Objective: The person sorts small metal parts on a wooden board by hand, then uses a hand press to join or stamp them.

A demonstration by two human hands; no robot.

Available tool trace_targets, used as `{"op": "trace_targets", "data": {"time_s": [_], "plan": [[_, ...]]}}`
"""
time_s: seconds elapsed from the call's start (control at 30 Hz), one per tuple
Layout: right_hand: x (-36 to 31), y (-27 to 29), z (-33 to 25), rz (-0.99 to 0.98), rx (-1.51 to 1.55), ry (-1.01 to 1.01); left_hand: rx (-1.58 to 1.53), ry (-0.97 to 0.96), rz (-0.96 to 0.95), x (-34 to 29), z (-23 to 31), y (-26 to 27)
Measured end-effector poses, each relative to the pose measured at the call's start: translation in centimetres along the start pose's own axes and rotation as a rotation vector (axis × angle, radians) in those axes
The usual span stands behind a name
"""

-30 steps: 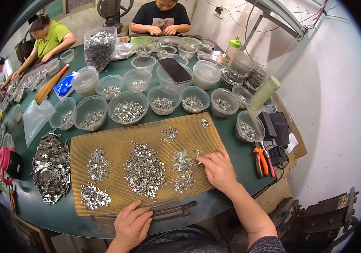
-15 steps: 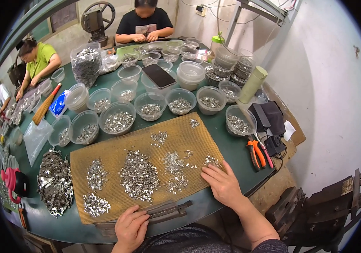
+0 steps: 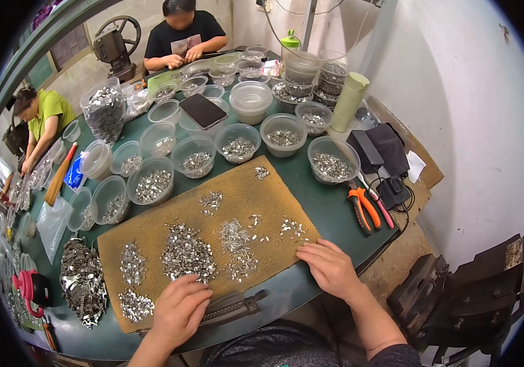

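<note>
A tan textured mat [image 3: 170, 220] lies on the table with small silvery metal pieces sorted into piles. My left hand [image 3: 179, 306] is over its front edge, fingertips at the lower side of the large pile [image 3: 187, 254]; its fingers are stretched and nothing shows in them. At the right edge of the mat rests my right hand [image 3: 330, 267], fingers spread and flat, just below a small loose pile [image 3: 291, 229]. Between the hands lies a pile of thin bright pieces [image 3: 234, 235]. Two more piles, one a shiny heap [image 3: 135, 305], sit at the left.
Clear tubs of metal pieces [image 3: 152, 180] line the mat's far side. Orange-handled pliers [image 3: 363, 208] lie right, beside a green bottle [image 3: 350, 101] and black adapter [image 3: 392, 192]. A phone [image 3: 202, 111] rests on tubs. A dark metal bundle [image 3: 83, 278] lies left. Two co-workers sit beyond.
My left hand has moved from the mat's front edge up to the large pile. The right hand has drawn back from the small pile to the mat's edge. The view has shifted slightly.
</note>
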State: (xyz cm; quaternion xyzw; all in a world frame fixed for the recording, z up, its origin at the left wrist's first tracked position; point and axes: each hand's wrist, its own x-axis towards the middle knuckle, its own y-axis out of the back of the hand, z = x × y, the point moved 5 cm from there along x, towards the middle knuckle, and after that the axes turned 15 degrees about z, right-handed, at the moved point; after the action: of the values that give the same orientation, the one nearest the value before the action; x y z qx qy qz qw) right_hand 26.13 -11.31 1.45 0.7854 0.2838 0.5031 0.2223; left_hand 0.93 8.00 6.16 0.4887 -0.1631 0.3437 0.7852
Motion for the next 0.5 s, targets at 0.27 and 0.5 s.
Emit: {"op": "trace_targets", "data": {"time_s": [0.27, 0.5], "plan": [[0.7, 0.4, 2.7, 0.233, -0.001, -0.228, -0.079, -0.198, -0.101, 6.9, 1.1, -6.9], [1.2, -0.6, 3.0, 0.248, -0.119, -0.222, -0.053, -0.214, -0.194, 9.4, 0.9, -13.4]]}}
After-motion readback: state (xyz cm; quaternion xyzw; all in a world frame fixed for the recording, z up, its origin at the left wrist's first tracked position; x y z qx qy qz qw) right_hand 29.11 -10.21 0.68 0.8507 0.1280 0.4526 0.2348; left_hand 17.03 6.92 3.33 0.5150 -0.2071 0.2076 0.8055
